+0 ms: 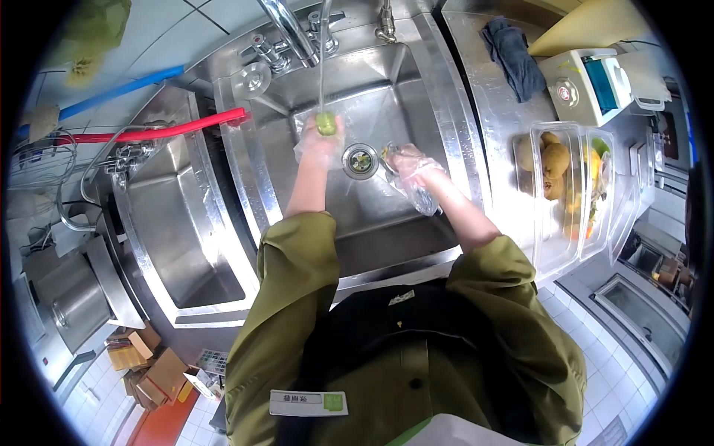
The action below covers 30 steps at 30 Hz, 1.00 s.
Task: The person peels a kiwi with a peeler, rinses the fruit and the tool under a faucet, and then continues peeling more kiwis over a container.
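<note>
The left hand [318, 148], in a loose clear plastic glove, holds a small, rounded green fruit [326, 124] at its far end, the fingers closed about it; the fruit lies straight ahead of the wrist, and what long axis it has seems to run roughly in line with the forearm, though its shortness makes that hard to judge; this hand is plainly the nearer one to it.

The right hand [409, 161], gloved in the same clear plastic, is to the right of the fruit and a little closer to the body; its fingers are bent inward toward the left hand, and something small and dark shows at their tips, too unclear to name; how firmly they close on it I cannot tell.

Between the two hands, just beside the left one, sits the round metal drain [361, 161], with green and yellowish scraps in it; beyond the left grip, a thin stream of water [321, 83] comes down onto the fruit; past that stands the shiny metal faucet [294, 33]; well off to the right of both hands, outside the steel sink [372, 111], a clear plastic tub [541, 223] holds brown, rounded fruits [555, 160].
</note>
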Motion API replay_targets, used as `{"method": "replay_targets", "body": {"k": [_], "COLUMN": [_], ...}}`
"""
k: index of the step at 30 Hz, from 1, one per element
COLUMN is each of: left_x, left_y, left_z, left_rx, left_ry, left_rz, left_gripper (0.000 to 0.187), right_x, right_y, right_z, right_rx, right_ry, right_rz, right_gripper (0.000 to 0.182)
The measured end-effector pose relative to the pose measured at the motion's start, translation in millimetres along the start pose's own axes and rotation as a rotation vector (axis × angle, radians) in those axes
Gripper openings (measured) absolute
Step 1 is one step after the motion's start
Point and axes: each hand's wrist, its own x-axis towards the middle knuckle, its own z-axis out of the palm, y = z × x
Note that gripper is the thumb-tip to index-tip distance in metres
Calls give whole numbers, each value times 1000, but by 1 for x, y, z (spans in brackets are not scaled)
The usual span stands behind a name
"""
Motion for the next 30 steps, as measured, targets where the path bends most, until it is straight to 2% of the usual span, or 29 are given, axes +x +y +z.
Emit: {"method": "replay_targets", "body": {"k": [1, 3, 5, 7, 9, 10, 12, 14, 17, 18, 20, 23, 26, 28, 29, 30], "left_x": [-5, -42, -67, -110, -112, -111, -106, -93, -70, -76, -96, -91, -108, -107, -106, -105], "left_y": [8, 29, 32, 59, 58, 55, 50, 47, 44, 50, 69, 66, 73, 68, 65, 64], "left_z": [7, 28, 32, 59, 54, 55, 54, 46, 38, 43, 59, 51, 67, 60, 56, 55], "left_rx": [-149, -611, -437, -446, -523, -555, -632, -720, -730, -706, -658, -675, -557, -614, -643, -650], "left_ry": [-13, 153, 147, 165, 91, 34, -122, -318, -625, -534, -350, -369, -248, -328, -366, -336], "left_rz": [-139, -522, -370, -414, -337, -297, -278, -309, -247, -268, -301, -290, -218, -254, -272, -277], "left_gripper": [30, 33, 32, 30, 31, 32, 35, 38, 42, 42, 43, 44, 38, 40, 41, 42], "right_x": [-8, -16, -14, -10, -19, -20, -18, -18, -22, -23, -7, -4, -8, -16, -20, -23], "right_y": [2, 6, 14, 22, 17, 25, 43, 52, 56, 56, 84, 100, 98, 81, 70, 65], "right_z": [3, 9, 22, 35, 35, 44, 52, 50, 48, 49, 76, 94, 96, 86, 77, 72], "right_rx": [-99, -95, 60, 160, -11, -60, 78, 166, 216, 220, 336, 447, 549, 761, 934, 1011], "right_ry": [10, -1, -38, -72, -36, 83, 58, 24, -35, -41, 93, 196, 180, 105, 42, 2], "right_rz": [-37, -35, 15, 40, -26, -75, -88, -72, -17, -9, -67, -121, -113, 34, 178, 243], "right_gripper": [43, 38, 34, 34, 34, 27, 24, 26, 37, 37, 30, 21, 20, 18, 17, 17]}}
